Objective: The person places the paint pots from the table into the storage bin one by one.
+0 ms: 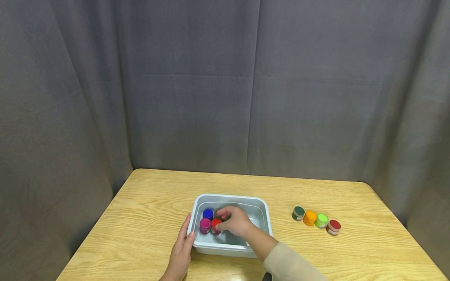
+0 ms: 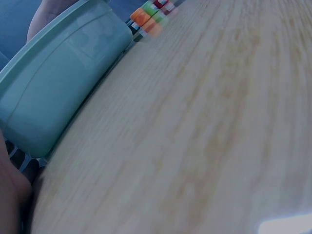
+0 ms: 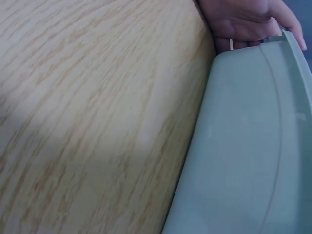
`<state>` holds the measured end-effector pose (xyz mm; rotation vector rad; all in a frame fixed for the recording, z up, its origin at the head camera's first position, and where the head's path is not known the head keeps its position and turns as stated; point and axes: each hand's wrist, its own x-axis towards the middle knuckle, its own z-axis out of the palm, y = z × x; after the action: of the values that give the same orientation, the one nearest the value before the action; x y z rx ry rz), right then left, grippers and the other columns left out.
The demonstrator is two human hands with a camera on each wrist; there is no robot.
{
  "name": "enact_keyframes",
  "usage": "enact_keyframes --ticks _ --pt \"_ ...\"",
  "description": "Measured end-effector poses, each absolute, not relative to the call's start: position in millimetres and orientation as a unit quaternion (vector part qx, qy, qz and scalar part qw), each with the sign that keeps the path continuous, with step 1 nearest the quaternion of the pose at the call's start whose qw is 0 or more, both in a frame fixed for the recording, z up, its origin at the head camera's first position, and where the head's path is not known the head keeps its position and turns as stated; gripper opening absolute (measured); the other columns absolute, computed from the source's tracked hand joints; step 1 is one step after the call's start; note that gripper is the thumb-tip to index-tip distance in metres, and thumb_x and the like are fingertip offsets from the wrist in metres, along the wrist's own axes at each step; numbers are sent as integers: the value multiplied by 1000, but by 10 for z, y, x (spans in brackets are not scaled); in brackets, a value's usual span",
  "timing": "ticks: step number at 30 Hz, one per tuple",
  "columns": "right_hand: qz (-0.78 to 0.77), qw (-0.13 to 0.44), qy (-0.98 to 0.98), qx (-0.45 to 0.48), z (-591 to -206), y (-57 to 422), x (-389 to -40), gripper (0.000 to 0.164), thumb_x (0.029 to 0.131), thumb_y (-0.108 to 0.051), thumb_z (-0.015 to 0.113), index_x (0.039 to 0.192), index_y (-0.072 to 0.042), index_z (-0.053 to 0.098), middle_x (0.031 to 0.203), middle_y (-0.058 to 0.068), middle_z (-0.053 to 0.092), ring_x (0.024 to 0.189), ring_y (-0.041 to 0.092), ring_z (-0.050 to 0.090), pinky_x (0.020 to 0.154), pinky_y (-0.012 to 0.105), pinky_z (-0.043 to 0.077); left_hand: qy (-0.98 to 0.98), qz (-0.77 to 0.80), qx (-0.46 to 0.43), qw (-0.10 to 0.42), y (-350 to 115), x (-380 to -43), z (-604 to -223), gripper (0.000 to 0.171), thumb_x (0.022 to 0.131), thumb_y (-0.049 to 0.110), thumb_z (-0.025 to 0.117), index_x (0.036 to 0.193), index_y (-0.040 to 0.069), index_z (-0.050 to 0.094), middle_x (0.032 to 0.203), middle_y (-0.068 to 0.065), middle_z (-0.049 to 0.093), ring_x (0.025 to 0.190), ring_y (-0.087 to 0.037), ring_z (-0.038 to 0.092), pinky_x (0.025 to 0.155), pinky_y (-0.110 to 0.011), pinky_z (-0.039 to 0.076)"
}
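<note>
In the head view a pale grey plastic tub (image 1: 233, 249) stands on the table. My left hand (image 1: 181, 251) holds its left side, thumb at the rim and fingers along the outer wall. Inside the tub, my right hand (image 1: 237, 222) pinches a red-lidded jar (image 1: 215, 223), thumb at its right and fingertips behind it. A magenta-lidded jar (image 1: 205, 225) sits directly left of it, and a blue-lidded jar (image 1: 208, 214) stands behind. The right wrist view shows the tub's outer wall (image 3: 234, 146) and my left hand (image 3: 243, 22) at its far end.
Right of the tub, a slanting row holds a dark green jar (image 1: 298, 213), an orange jar (image 1: 310, 218), a light green jar (image 1: 321, 221) and a dark red jar (image 1: 333, 227). Grey curtains (image 1: 193, 97) surround the wooden table (image 1: 151, 210) at the back and sides.
</note>
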<state>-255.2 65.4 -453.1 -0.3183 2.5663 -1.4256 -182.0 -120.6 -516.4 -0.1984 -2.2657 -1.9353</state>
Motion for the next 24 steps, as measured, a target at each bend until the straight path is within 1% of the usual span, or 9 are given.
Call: enact_keyframes --ticks 5,8,10,13,16,19,24 --pt "-507 92 851 -103 -4479 727 -2532 39 73 -3 79 110 0 68 101 13 67 91 19 59 74 26 50 -757 -644 -69 86 -1206 -1814 -5155 54 108 26 35 157 10 20 163 -14 21 147 -33 16 106 -3 17" --pt "-519 87 845 -98 -4441 783 -2523 41 74 -2 79 112 2 67 104 16 67 91 19 59 72 24 52 -756 -645 -68 86 -1203 -1809 -5144 54 108 26 35 157 8 20 163 -14 21 147 -33 16 106 -3 17" --pt "-531 92 837 -91 -4405 825 -2514 42 75 -2 79 114 3 65 108 19 66 92 19 58 71 24 52 -754 -649 -66 83 -1199 -1807 -5140 55 108 26 35 157 8 20 163 -13 21 147 -32 16 106 -3 17" --pt "-545 99 829 -79 -4331 890 -2498 43 77 -4 78 117 3 64 114 21 64 95 21 57 71 26 53 -755 -648 -64 76 -1200 -1809 -5141 55 108 27 35 157 9 19 164 -12 19 148 -32 15 106 -3 17" --pt "-552 101 824 -73 -4253 966 -2483 44 79 -6 77 121 2 63 118 21 63 97 21 59 75 30 57 -757 -646 -64 75 -1205 -1816 -5141 55 108 27 35 157 9 19 164 -12 18 149 -32 15 106 -4 17" --pt "-548 86 829 -73 -4200 1046 -2473 45 79 -7 77 121 1 64 118 20 64 96 20 63 78 33 58 -757 -646 -66 72 -1209 -1818 -5139 55 108 28 34 157 8 18 164 -13 17 149 -32 14 105 -3 17" --pt "-540 63 838 -51 -4144 1183 -2446 42 79 -7 79 119 -4 66 113 15 67 91 17 64 80 31 57 -754 -649 -71 71 -1206 -1808 -5142 55 108 27 33 157 8 17 164 -14 16 150 -33 13 105 -4 17"
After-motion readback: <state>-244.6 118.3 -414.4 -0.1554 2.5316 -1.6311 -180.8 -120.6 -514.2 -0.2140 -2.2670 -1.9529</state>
